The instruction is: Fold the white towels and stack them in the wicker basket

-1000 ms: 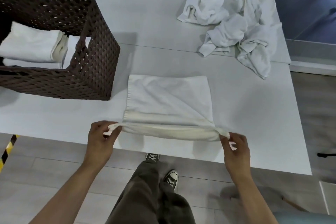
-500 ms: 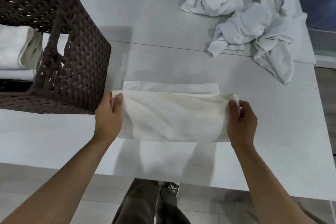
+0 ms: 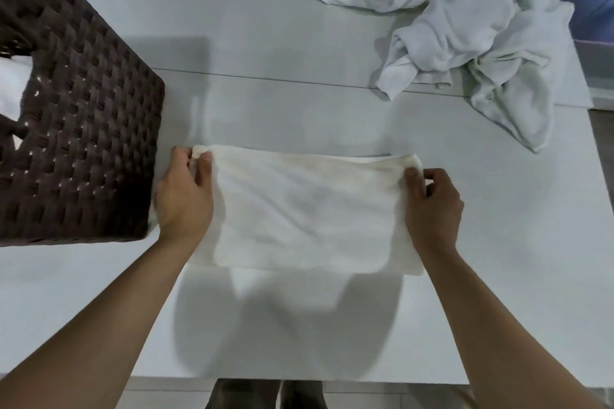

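Note:
A white towel point(image 3: 305, 209) lies folded into a wide rectangle on the white table point(image 3: 265, 103). My left hand point(image 3: 184, 196) pinches its far left corner between thumb and fingers. My right hand point(image 3: 432, 206) pinches its far right corner the same way. The folded-over layer reaches the towel's far edge. The dark brown wicker basket point(image 3: 83, 149) stands just left of my left hand, and a bit of white towel point(image 3: 13, 83) shows through its handle gap.
A heap of crumpled white towels point(image 3: 465, 30) lies at the table's far right. A seam point(image 3: 265, 78) crosses the tabletop beyond the folded towel. The table's near edge runs below my forearms, with my legs point(image 3: 265, 395) and the floor under it.
Both hands lifted the towel's near edge and carried it away from me over the rest, folding it in half. The view moved closer to the table.

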`<state>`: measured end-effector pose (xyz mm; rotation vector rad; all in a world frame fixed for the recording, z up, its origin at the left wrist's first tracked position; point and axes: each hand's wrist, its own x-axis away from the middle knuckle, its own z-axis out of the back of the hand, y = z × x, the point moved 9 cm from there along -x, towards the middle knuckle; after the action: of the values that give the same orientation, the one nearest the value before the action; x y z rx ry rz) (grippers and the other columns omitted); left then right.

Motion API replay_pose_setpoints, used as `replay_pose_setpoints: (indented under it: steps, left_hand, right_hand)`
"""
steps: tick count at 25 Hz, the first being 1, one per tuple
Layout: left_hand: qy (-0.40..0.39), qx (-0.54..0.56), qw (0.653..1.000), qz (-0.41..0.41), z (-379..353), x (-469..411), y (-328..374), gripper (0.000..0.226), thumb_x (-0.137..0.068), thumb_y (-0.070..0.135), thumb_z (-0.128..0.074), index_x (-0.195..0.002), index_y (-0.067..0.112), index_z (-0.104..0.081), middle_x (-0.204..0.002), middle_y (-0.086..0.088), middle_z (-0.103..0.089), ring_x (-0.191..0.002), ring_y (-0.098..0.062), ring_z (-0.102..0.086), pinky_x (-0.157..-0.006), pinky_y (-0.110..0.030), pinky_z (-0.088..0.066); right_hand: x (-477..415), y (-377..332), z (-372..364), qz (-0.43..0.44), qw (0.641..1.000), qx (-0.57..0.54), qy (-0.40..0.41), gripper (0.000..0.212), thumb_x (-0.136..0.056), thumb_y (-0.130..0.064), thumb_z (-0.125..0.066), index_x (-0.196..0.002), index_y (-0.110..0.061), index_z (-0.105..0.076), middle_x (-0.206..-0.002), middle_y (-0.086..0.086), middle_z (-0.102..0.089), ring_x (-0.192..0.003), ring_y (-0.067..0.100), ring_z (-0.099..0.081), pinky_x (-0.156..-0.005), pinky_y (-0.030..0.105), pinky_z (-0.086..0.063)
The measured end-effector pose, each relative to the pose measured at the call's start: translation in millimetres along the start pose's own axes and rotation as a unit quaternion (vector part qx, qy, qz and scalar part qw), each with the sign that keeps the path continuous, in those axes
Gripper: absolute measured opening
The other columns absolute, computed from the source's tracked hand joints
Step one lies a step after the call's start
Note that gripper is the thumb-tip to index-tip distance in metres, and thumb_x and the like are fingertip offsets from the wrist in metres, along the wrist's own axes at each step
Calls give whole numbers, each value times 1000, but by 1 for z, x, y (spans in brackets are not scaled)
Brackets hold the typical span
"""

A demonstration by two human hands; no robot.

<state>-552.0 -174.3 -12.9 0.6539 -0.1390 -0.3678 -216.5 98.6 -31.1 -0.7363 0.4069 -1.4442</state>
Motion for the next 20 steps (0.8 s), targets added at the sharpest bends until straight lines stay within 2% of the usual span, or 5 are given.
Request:
replay_pose_setpoints:
  steps: [6,9,12,16,20]
  left_hand:
    - [40,-72,996,-46,2,7,-3,29,-98,30,-57,-118,9,-54,-119,-17,-57,-105,-39,-53,-86,-45,-42]
    - [41,-138,967,-211,6,49,44,32,-99,23,-51,-127,10,-57,-131,-17,-54,-113,-39,-51,-95,-47,-36]
    - [-88,-199,942,-256,-43,115,58,52,-100,33,-43,-150,20,-43,-157,-13,-36,-141,-35,-38,-112,-51,-30]
    - [-161,-258,922,-241,-77,140,29,64,-102,40,-33,-160,28,-11,-168,-11,-4,-154,-33,-5,-121,-57,-15]
    - [-164,-254,892,-336,-86,122,38,62,-102,43,-34,-159,31,-16,-168,-6,-9,-154,-31,-9,-122,-54,-14]
  right_hand:
    - [1,13,-7,-28,998,23,48,33,-95,-55,-54,-108,-26,-54,-92,-3,-65,-89,26,-63,-77,36,-47]
    - [17,-26,-2,203,969,103,95,43,-94,-32,-56,-134,-19,-50,-132,6,-56,-119,28,-55,-101,45,-42]
    - [42,-46,-43,391,888,244,-13,54,-97,-26,-46,-151,-15,-43,-156,8,-42,-145,24,-36,-121,44,-24]
    - [38,-18,-60,334,894,286,-92,59,-103,-38,-32,-160,-27,-24,-165,0,-26,-154,15,-16,-126,44,-9]
    - [49,9,-44,268,919,278,-82,59,-104,-42,-31,-161,-29,-17,-167,-3,-21,-155,13,-10,-126,45,-7]
